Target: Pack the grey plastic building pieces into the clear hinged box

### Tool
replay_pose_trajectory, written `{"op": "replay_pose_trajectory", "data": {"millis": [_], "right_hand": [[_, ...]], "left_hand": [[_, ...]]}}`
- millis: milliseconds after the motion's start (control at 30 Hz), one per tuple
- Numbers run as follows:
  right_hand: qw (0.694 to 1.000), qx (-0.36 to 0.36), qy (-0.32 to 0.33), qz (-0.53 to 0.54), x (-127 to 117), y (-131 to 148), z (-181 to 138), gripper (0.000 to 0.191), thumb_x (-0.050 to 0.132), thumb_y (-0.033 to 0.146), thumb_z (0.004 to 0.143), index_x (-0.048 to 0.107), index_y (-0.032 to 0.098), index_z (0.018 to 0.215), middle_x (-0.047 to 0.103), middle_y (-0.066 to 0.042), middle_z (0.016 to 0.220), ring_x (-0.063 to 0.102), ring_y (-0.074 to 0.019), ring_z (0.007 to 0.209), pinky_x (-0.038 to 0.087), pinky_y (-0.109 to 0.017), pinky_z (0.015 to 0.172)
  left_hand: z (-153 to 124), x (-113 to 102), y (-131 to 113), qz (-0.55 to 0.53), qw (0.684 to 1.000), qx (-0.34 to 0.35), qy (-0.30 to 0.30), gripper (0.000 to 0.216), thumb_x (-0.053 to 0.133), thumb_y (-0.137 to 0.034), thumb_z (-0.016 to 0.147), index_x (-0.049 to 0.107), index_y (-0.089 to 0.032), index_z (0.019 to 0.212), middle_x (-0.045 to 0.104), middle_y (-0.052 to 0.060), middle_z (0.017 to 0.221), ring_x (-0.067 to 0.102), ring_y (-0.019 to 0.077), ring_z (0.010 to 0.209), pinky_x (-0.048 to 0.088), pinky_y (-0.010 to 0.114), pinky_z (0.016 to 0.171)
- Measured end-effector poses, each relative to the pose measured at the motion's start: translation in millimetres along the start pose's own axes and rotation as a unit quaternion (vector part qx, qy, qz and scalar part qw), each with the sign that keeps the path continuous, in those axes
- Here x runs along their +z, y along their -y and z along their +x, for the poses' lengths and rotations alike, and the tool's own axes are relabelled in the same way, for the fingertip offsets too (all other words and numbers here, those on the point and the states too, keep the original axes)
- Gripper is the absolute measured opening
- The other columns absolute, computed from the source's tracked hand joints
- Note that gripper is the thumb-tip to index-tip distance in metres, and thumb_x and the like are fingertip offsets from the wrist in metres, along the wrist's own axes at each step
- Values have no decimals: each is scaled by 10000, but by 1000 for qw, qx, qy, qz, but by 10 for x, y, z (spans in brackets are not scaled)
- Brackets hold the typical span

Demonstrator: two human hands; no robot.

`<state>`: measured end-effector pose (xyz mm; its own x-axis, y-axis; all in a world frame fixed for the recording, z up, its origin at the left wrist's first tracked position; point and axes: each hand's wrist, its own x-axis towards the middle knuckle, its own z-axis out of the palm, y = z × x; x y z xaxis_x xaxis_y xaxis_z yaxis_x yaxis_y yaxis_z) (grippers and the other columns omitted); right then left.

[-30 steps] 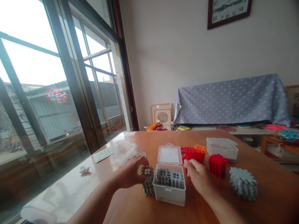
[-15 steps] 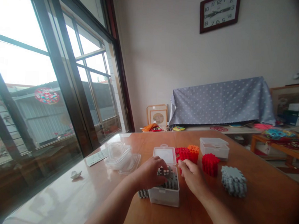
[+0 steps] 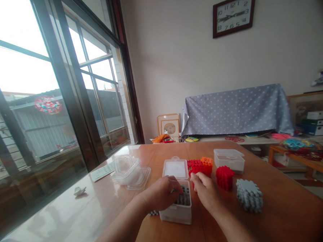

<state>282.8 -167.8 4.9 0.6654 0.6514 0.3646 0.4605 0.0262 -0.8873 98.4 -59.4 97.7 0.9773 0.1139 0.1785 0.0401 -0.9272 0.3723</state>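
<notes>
My left hand [image 3: 164, 193] reaches into a clear plastic box [image 3: 176, 215], its fingers curled down over grey interlocking plastic pieces [image 3: 184, 198]. The palm hides part of the stack. The box's hinged lid [image 3: 175, 168] lies folded back, away from me. At the box's far right corner is my right hand [image 3: 204, 186], fingers bent and closed; whatever they pinch, if anything, is hidden. Just beyond it stand red interlocking pieces [image 3: 202, 168] with orange ones [image 3: 207, 162] beside them. More grey pieces [image 3: 153, 213] peek out left of the box, under my left forearm.
To the right are a red stack [image 3: 225, 177], a light grey stack [image 3: 249, 196] and another clear box [image 3: 229, 162]. Nested clear containers [image 3: 128, 169], a green-white card [image 3: 101, 172] and a small pale object [image 3: 79, 192] lie to the left. Windows border the table's left side.
My left hand has lowered onto the box, and the grey pieces seen in its fingers are now mostly hidden. My right hand stays by the box corner. The view has shifted slightly.
</notes>
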Motion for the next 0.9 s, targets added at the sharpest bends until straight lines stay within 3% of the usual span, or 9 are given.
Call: {"op": "replay_pose_trajectory", "data": {"millis": [133, 267, 400, 600, 900], "right_hand": [[1000, 5, 6, 3, -14, -6, 3, 532, 434, 675, 953, 622, 223, 744, 590, 15, 566, 552, -175, 580, 390, -277, 589], [1000, -5, 11, 9, -13, -32, -10, 529, 421, 679, 964, 617, 227, 768, 582, 23, 575, 554, -176, 585, 401, -280, 607], [1000, -5, 19, -1, -9, -39, -24, 529, 425, 679, 969, 601, 230, 750, 578, 24, 589, 550, -172, 593, 394, -283, 616], [1000, -12, 20, 0, -32, 51, -73, 508, 425, 652, 981, 604, 228, 767, 562, 31, 596, 529, -167, 593, 387, -287, 626], [1000, 0, 25, -14, -5, -35, -39, 538, 421, 696, 951, 580, 234, 727, 558, 23, 548, 554, -186, 581, 414, -297, 625]], "left_hand": [[-84, -130, 31, -8, 1000, -12, -22, 283, 575, -128, 856, 755, -220, 1054, 720, 47, 1077, 668, 200, 999, 517, 297, 927], [-284, -354, 191, -1, 995, -84, -55, 288, 567, -134, 855, 732, -227, 1072, 710, 41, 1053, 658, 194, 964, 525, 311, 873], [-531, -494, 364, -9, 988, -142, -65, 301, 664, -160, 799, 699, -216, 1093, 713, 51, 1101, 653, 218, 1040, 519, 345, 937], [-764, -443, 434, -18, 981, -195, -11, 548, 821, -248, 689, 662, -233, 1213, 678, 82, 1251, 627, 285, 1156, 500, 412, 1000], [-842, -328, 527, -7, 980, -192, -44, 482, 766, -155, 676, 646, -217, 1139, 686, 68, 1173, 633, 255, 1077, 513, 375, 939]]}}
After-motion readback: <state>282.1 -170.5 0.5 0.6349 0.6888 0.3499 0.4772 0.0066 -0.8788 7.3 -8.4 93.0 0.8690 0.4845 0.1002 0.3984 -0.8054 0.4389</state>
